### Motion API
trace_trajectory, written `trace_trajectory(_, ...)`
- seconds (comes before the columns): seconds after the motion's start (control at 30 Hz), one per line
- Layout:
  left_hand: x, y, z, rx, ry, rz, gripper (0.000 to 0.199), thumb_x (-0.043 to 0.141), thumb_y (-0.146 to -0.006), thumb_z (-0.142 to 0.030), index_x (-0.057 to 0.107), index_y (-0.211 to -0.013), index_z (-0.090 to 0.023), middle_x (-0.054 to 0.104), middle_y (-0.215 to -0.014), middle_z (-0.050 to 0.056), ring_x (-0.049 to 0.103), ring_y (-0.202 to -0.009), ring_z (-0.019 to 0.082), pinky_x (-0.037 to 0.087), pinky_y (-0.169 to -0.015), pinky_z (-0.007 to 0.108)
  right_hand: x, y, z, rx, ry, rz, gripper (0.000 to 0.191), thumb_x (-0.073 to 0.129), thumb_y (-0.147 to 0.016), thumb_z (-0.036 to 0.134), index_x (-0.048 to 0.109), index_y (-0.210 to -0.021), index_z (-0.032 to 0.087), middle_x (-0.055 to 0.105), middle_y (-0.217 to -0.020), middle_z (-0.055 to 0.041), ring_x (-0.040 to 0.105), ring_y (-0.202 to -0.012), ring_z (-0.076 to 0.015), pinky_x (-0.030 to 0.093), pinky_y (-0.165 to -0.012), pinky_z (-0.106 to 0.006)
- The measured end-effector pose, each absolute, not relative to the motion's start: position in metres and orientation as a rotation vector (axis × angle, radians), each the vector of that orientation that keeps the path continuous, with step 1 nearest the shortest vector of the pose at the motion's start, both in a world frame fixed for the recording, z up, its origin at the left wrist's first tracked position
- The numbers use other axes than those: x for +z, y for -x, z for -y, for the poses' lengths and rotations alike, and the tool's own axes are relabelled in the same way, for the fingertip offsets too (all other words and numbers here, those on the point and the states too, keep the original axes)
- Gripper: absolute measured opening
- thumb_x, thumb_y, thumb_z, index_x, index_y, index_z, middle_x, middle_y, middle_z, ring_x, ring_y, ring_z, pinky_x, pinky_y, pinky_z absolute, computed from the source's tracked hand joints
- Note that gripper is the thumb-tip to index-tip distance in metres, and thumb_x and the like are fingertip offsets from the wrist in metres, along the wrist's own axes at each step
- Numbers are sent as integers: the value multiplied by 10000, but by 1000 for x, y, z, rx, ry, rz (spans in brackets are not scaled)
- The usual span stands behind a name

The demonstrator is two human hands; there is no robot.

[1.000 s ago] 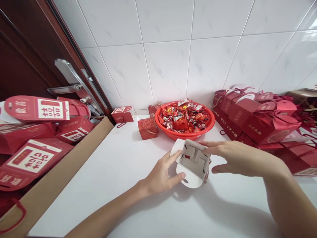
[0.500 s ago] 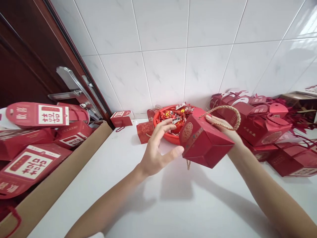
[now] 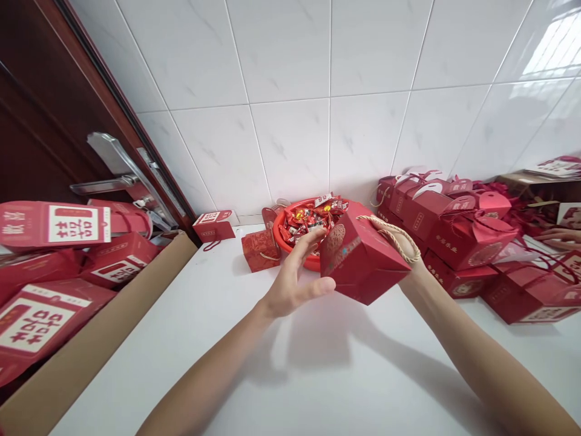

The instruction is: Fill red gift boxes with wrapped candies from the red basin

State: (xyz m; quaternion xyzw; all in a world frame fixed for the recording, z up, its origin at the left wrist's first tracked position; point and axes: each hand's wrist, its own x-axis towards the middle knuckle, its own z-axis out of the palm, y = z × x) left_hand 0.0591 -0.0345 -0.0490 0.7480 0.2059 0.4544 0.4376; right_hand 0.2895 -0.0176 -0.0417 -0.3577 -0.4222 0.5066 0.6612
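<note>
1. Two bare hands work above a white worktop (image 3: pixel 218 345); between them, a faceted red paperboard box (image 3: pixel 363 260) with a twisted beige rope handle (image 3: pixel 385 226). Box lifted and tilted, shadow beneath.
2. Change: a second ago the pale, hollow inside faced the wearer; now the printed red outside does. Rope loop, raised half a second ago, now droops over the right hand (image 3: pixel 410 245).
3. Reading: the outer folds and handle seem the part being dealt with; the inside is out of sight, so its contents cannot be told.
4. Right grip: appears to grasp the box from behind, bearing its weight; fingers mostly hidden.
5. Left hand (image 3: pixel 288 287): grip released, fingers spread, thumb at the box's near left edge; contact uncertain.
6. Just behind the box: round red plastic bowl (image 3: pixel 311 264) of shiny wrapped sweets (image 3: pixel 308 219). Small red patterned carton (image 3: pixel 261 251) beside the bowl. Stacked red boxes (image 3: pixel 449 224) to the right.
</note>
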Motion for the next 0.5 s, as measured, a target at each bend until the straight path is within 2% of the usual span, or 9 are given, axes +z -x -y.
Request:
trace_trajectory(0.07, -49, -52, 31, 1098, -1862, -444, 890, 814, -754, -487, 381, -1515, -328, 439, -1557, 82, 377, -1458, 324, 297, -1219, 469, -36, -289, 26, 1193, 805, 996, 274, 804, -708, 453, 731, -892, 264, 750, -852, -14, 724, -833, -240, 597, -738, -350)
trace_trajectory(0.13, -46, -45, 30, 1058, -1920, -411, 965, 839, -730, -461, 336, -1545, -336, 517, -1491, 88, 419, -1430, 320, 284, -1220, 480, -30, -287, 38, 1277, 763, 1085, 284, 770, -758, 491, 729, -935, 273, 733, -818, -11, 709, -725, -219, 583, -657, -335)
trace_trajectory(0.23, -39, -35, 31, 988, -2036, -486, 972, 838, -729, -449, 341, -1553, -308, 560, -1446, 109, 450, -1404, 332, 286, -1210, 499, -26, -284, 54, 1364, 658, 1259, 270, 739, -815, 501, 732, -949, 268, 697, -746, 2, 644, -581, -162, 522, -542, -275)
trace_trajectory(0.3, -34, -30, 33, 881, -2130, -546, 925, 839, -729, -418, 396, -1529, -279, 577, -1429, 119, 491, -1367, 336, 347, -1173, 487, -26, -281, 58, 1346, 576, 1442, 259, 697, -865, 492, 740, -916, 241, 671, -724, -6, 616, -583, -144, 495, -541, -255)
trace_trajectory(0.4, -31, -25, 36, 693, -2285, -574, 572, 797, -778, -355, 626, -1310, -233, 699, -1232, 97, 616, -1190, 290, 457, -1067, 440, -26, -279, 55, 1187, 448, 1824, 280, 638, -929, 437, 748, -859, 189, 644, -788, -41, 606, -704, -154, 500, -631, -276)
trace_trajectory(0.5, -32, -18, 36, 601, -2411, -603, 140, 734, -831, -301, 703, -929, -206, 745, -948, 31, 674, -945, 206, 428, -1091, 453, -23, -281, 51, 907, 401, 2125, 297, 619, -953, 395, 740, -802, 169, 615, -869, -64, 582, -822, -161, 493, -728, -294)
